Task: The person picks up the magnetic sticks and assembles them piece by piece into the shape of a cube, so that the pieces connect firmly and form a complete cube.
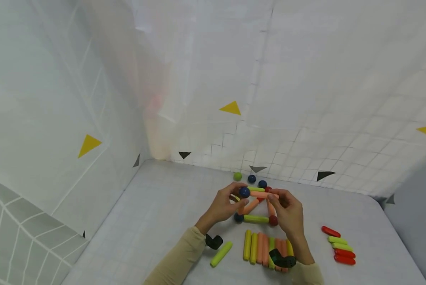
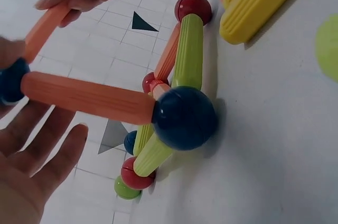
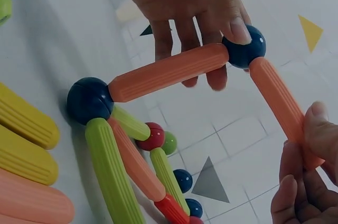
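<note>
My left hand (image 1: pixel 222 204) pinches a dark blue ball (image 3: pixel 245 47) with thumb and fingers. An orange ridged rod (image 2: pixel 87 96) slants down from it to a second blue ball (image 2: pixel 185 118) at a corner of a frame on the table. My right hand (image 1: pixel 289 213) pinches the far end of another orange rod (image 3: pixel 280 105), whose other end meets the held ball. The frame's base has a yellow-green rod (image 1: pixel 256 219) running to a red ball (image 1: pixel 273 220), with more orange and green rods behind. In the head view, my hands partly cover the frame.
Behind the frame sit a green ball (image 1: pixel 237 176) and blue balls (image 1: pixel 251 179). Closer in lies a row of yellow, orange and green rods (image 1: pixel 253 247), partly under my right wrist. One yellow-green rod (image 1: pixel 221 254) lies left of it; short red and green rods (image 1: pixel 342 247) lie right.
</note>
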The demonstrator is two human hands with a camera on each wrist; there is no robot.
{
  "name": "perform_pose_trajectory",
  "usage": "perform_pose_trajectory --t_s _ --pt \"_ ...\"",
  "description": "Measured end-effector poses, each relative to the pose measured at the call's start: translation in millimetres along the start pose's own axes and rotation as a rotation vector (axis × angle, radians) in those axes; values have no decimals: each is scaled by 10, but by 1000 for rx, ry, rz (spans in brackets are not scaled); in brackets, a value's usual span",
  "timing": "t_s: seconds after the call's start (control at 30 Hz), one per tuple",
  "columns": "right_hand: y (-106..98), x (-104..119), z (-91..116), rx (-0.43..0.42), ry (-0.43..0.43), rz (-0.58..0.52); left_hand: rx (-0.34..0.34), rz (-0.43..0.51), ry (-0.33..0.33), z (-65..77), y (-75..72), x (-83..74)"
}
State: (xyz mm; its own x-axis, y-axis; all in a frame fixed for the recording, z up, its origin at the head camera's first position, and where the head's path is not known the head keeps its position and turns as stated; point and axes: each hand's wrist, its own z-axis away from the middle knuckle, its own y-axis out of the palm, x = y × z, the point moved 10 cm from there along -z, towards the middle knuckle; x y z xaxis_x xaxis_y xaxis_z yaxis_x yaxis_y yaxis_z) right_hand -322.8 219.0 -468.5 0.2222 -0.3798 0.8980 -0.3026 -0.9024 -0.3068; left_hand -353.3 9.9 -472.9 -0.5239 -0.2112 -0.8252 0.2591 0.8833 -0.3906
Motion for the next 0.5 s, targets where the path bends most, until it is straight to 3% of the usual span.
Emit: perform_pose_trajectory --t_s 0.33,0.5 --pt "85 -47 -56 90 7 -66 -14 -1 -4 -119 124 -49" --pt "22 -397 -300 109 163 -92 -27 83 -26 -112 153 -46"
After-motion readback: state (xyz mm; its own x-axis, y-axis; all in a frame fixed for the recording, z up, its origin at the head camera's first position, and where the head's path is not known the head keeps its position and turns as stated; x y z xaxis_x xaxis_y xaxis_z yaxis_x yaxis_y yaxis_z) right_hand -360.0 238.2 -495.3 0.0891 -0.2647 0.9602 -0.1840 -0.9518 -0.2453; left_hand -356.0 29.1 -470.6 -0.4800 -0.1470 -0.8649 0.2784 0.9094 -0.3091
